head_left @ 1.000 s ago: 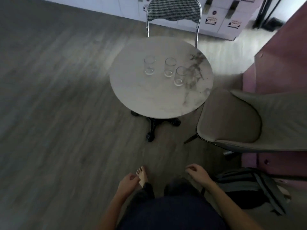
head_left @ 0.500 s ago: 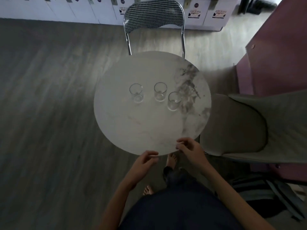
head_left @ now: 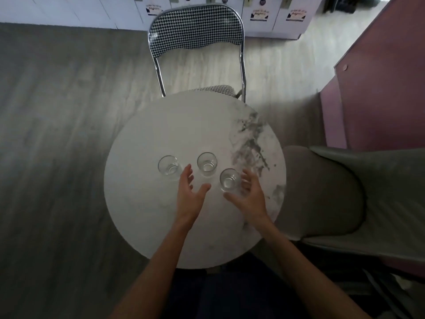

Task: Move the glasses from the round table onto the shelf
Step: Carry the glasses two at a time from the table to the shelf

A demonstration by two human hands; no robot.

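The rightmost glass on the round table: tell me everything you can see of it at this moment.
The rightmost glass is a short, clear tumbler that looks like glass, upright, with no drink visible in it. It stands on the round table, nearest the person of the three. The right hand is open and curled around its right side; whether the fingers touch it cannot be told. The left hand is open and apart from it.

The round bench (head_left: 161, 222) has a smooth, pale marble-look top with dark grey veining on its right side. The three glasses (head_left: 207, 165) are clear glass, smooth and shiny. The folding chair (head_left: 195, 31) has a glossy chromed metal frame and houndstooth cloth. The floor (head_left: 57, 134) looks like matt grey wood planks.
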